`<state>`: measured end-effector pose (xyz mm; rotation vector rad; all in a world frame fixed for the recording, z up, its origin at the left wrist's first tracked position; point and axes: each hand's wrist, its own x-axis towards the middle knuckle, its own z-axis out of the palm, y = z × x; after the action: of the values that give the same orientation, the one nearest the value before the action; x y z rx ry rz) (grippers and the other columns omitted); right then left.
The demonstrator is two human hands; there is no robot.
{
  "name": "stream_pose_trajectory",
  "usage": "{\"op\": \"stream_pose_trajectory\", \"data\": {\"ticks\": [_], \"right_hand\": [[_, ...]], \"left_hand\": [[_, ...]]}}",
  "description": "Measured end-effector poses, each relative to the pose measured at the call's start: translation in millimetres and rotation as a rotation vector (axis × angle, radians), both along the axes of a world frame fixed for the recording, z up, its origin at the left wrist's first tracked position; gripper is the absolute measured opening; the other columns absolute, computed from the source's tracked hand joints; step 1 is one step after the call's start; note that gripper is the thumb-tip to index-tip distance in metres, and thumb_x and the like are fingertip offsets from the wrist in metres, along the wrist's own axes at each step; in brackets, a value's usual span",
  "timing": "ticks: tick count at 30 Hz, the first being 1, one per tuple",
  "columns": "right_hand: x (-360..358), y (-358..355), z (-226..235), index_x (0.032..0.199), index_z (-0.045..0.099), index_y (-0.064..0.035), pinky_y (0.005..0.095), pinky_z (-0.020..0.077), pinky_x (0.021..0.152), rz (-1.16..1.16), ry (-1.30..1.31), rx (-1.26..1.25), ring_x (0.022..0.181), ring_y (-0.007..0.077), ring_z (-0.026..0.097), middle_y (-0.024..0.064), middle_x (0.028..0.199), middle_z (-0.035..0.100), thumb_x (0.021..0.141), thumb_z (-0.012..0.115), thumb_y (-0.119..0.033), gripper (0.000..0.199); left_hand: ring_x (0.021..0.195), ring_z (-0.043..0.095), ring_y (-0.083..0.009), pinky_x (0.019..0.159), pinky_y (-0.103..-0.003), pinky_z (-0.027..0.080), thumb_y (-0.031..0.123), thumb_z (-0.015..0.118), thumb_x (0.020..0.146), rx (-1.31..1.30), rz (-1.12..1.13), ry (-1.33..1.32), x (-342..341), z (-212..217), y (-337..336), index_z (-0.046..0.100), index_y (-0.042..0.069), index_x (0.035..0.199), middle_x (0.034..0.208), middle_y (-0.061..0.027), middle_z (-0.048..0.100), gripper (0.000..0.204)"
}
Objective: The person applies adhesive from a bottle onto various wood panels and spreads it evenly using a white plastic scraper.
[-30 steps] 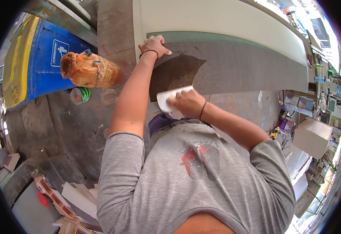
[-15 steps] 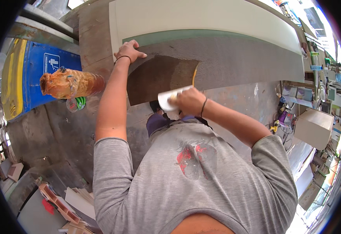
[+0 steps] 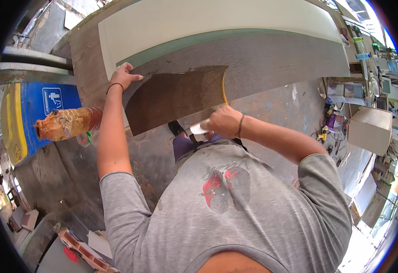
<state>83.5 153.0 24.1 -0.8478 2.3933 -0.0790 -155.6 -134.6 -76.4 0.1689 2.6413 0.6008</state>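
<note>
blue bin (image 3: 34, 109), left | beige box (image 3: 369, 130), right | purple object (image 3: 331, 126) near box | red piece (image 3: 71, 255), lower left

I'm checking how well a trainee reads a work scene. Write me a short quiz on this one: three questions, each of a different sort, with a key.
1. Multiple choice: what colour is the flat tool in the right hand? a) black b) white c) red
2. True or false: the dark patch lies toward the left end of the grey-brown sheet.
3. Short answer: which hand is nearer the blue bin?

Key
1. b, white.
2. True.
3. The left hand.
</note>
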Motion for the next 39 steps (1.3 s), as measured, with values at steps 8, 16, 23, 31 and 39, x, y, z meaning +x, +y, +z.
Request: {"op": "stream_pose_trajectory", "data": {"ticks": [8,16,23,31,39], "right_hand": [[-89.6,117.2,-0.1,0.117,0.057,-0.0248,0.0391,0.0512,0.063,-0.269,0.243,0.109,0.079,0.0283,0.065,0.0097,0.084,0.066,0.075,0.056,-0.008,0.046],[2.0,96.6,18.5,0.113,0.059,-0.0255,0.0388,0.0508,0.058,-0.089,0.026,0.000,0.073,0.0263,0.065,0.0084,0.079,0.064,0.073,0.057,-0.005,0.045],[-63.7,196.9,-6.2,0.120,0.055,-0.0312,0.0389,0.0510,0.062,-0.354,0.231,0.123,0.077,0.0267,0.065,0.0080,0.083,0.065,0.074,0.054,-0.003,0.054],[38.9,192.6,29.6,0.117,0.058,-0.0285,0.0386,0.0500,0.061,-0.177,0.040,-0.064,0.077,0.0250,0.065,0.0059,0.079,0.065,0.079,0.055,-0.009,0.043],[-1.4,291.7,15.8,0.113,0.058,-0.0218,0.0399,0.0511,0.065,-0.487,0.554,-0.124,0.088,0.0268,0.063,0.0085,0.092,0.065,0.077,0.049,-0.004,0.041]], "left_hand": [[0.088,0.055,-0.0226,0.079,-0.035,0.045,0.036,0.083,0.054,-0.003,-0.002,0.039,0.2,-3.2,-7.3,0.056,0.009,0.097,0.092,-0.0077,0.055,0.057],[0.082,0.055,-0.0215,0.075,-0.033,0.045,0.035,0.083,0.055,-0.002,-0.002,0.069,1.9,-5.4,-8.8,0.057,0.008,0.095,0.087,-0.0079,0.054,0.055],[0.081,0.052,-0.0181,0.074,-0.031,0.045,0.033,0.084,0.055,0.036,0.019,0.067,-1.5,-7.2,-7.2,0.057,0.006,0.097,0.087,-0.0061,0.053,0.056],[0.086,0.056,-0.0214,0.076,-0.034,0.046,0.030,0.083,0.056,-0.128,0.033,0.053,5.5,3.8,-3.5,0.059,0.007,0.103,0.091,-0.0087,0.058,0.057],[0.100,0.060,-0.0291,0.084,-0.042,0.046,0.051,0.063,0.074,-0.186,-0.022,0.435,-6.2,28.2,161.9,0.064,0.014,0.107,0.107,-0.0125,0.063,0.050]]}}
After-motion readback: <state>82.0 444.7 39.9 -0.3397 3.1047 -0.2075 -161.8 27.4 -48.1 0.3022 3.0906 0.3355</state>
